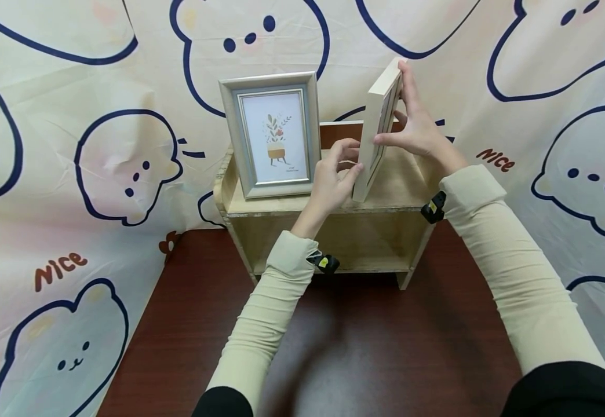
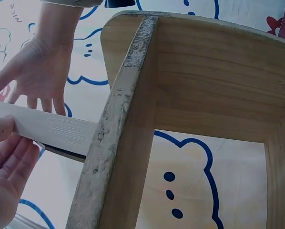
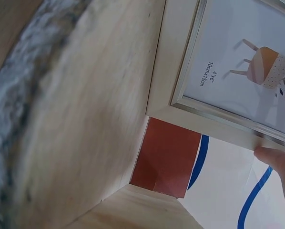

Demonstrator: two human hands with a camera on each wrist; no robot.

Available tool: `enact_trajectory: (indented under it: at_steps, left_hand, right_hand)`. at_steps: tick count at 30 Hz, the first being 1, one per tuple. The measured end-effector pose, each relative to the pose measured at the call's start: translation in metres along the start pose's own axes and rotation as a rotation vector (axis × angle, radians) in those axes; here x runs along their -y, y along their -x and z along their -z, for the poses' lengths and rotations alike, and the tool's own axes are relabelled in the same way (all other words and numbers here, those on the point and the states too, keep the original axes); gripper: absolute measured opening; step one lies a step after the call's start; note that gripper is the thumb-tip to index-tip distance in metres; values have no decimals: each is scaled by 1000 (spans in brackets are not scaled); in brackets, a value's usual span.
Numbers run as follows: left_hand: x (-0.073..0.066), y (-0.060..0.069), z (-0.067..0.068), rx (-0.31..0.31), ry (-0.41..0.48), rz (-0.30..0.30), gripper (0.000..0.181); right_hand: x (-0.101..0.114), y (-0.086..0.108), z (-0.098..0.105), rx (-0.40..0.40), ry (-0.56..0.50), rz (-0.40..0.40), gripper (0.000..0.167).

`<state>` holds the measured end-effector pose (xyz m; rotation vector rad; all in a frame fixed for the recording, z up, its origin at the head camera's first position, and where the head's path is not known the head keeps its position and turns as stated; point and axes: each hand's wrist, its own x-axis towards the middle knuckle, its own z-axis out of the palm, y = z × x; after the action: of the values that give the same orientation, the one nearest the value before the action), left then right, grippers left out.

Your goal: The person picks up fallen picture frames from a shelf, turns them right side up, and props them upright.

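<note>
The wooden shelf [image 1: 407, 182] is grained, rough-edged. Pale frame [image 1: 374, 119]: rectangular, silver-lipped, with potted-plant print [image 3: 269, 67]. Left grip [image 1: 335, 172] pinches its side; right grip [image 1: 415, 128], spread wide, holds it.

Your left hand [image 1: 335, 178] pinches; your right hand [image 1: 418, 128], higher, spreads thumb [image 1: 390, 139] from forefinger [image 1: 408, 84], its other fingers [image 1: 401, 118] seemingly bent.

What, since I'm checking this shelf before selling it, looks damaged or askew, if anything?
The front edge of the wooden shelf looks odd: rough grey patches, possibly wear, against smoother boards. The left hand and right hand hold a picture frame at a slant. Nothing spilled shows.
</note>
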<state>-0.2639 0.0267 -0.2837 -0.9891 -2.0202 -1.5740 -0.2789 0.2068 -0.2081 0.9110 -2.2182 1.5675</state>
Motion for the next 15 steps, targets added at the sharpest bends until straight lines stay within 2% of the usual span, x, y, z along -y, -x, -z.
enact_trajectory:
  at_steps: [6,10,15]
  left_hand:
    - [0,0,0,46,-84,21,29]
    - [-2,-2,-1,64,-118,36,27]
    - [-8,-3,-1,95,-215,40,27]
  right_hand:
    - [-3,-2,3,25,7,-3,119]
    - [1,-2,6,46,40,-33,116]
    - [11,-1,8,71,101,-35,110]
